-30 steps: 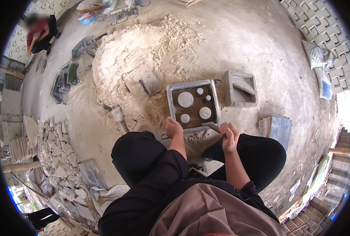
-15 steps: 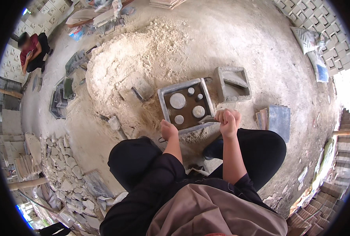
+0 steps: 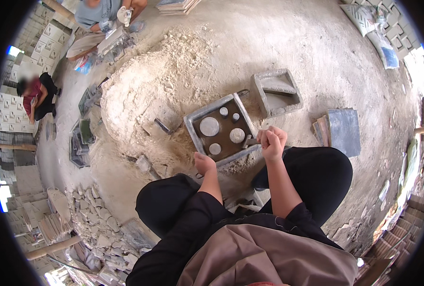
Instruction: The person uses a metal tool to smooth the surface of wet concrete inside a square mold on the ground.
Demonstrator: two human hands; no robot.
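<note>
A square tray [image 3: 244, 110] with thick grey walls sits on the floor before me, its bottom brown. Inside stand several round pale pieces of different sizes, the largest a disc [image 3: 209, 127] toward the far left. My left hand [image 3: 204, 163] is closed at the tray's near-left corner, its fingertips partly hidden; a dark loop shows just below it. My right hand [image 3: 272, 143] is closed around a small metal tool with a broad end [image 3: 251, 141]. That end lies over the tray's right wall, close to a rough-topped disc [image 3: 237, 135].
Beyond the tray's right side is a grey rectangular box [image 3: 274, 110] with a slanted bar in it. Flat slabs [image 3: 343, 133] lean right of my knee. Pale powder [image 3: 131, 90] is heaped left, with a hammer-like tool [image 3: 147, 167] nearby. Two other people sit at the far left.
My view has shifted, bringing another person more into the upper left. The tool's broad end has turned to stand more upright by the disc. My left hand stays at the corner.
</note>
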